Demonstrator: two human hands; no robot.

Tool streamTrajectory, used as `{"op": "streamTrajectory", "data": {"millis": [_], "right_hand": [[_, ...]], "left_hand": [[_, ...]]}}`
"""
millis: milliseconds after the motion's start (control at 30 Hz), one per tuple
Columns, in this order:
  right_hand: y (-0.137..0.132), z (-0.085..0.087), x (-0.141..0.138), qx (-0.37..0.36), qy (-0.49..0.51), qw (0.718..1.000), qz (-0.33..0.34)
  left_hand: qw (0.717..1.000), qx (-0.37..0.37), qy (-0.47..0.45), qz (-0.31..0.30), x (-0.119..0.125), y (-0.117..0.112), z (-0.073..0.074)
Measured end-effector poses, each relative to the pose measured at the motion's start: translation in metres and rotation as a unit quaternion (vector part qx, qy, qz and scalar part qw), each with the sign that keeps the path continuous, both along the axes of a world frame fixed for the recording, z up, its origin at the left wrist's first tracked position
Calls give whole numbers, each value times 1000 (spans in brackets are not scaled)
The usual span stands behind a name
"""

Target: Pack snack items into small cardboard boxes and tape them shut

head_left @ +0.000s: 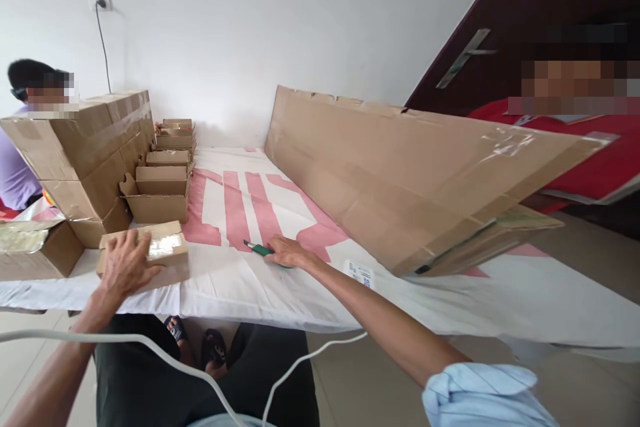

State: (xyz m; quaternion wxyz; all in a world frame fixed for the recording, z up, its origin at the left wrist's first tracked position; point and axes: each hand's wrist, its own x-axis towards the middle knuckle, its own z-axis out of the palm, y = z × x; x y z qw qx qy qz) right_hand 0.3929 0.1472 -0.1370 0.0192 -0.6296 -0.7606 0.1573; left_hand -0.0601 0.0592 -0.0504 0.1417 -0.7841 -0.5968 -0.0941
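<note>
My left hand (125, 260) lies over a small closed cardboard box (175, 250) at the table's near edge. Its fingers curve across the top, the thumb is apart from them, and the hand grips the box. Clear shiny tape covers part of the lid. To the right, my right hand (285, 252) is closed round a green utility knife (259, 249), low over the cloth. The knife's tip points left, toward the box; how far the blade is out is too small to tell.
Stacked cartons (83, 147) and several open small boxes (163, 197) stand at left, near another taped box (63, 250). A large cardboard panel (370, 167) leans at right. A white cable (150, 347) crosses my lap. People sit left and right.
</note>
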Motion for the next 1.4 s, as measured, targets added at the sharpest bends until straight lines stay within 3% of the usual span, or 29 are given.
{"op": "streamTrajectory", "data": {"millis": [67,133,200,333,433,533,600,667,767,900,1067,1233,1400], "right_hand": [[-7,-5,-5,12,9,1000,1],[-12,-8,-6,24,11,1000,7],[-16,-12,-3,37,19,999,8],[-19,-18,-2,82,147,985,-33],[-25,-15,-26,62,302,950,-46],[-37,-7,-67,-22,460,887,-36],[-47,-1,-94,-56,540,840,-19],[-55,4,-112,-54,576,815,-7],[-56,12,-122,-19,567,823,0],[-45,23,-115,16,514,858,2],[-40,32,-109,25,477,878,29],[-43,36,-108,39,455,889,41],[-47,38,-107,36,443,895,46]], "left_hand": [[999,20,-38,-29,32,-10,-7],[993,18,-89,-74,44,-18,-11],[983,28,-166,-77,34,-23,-11],[929,46,-365,45,-20,-28,-10],[856,-40,-512,59,-41,-28,-16],[793,-91,-602,20,-33,-28,-23],[769,-93,-632,15,-24,-29,-26],[756,-91,-648,22,-18,-31,-28],[742,-101,-663,24,-14,-36,-31],[727,-123,-675,13,-9,-40,-41],[723,-117,-681,15,-3,-37,-49],[719,-124,-683,10,2,-35,-44],[692,-131,-709,-14,10,-37,-36]]}}
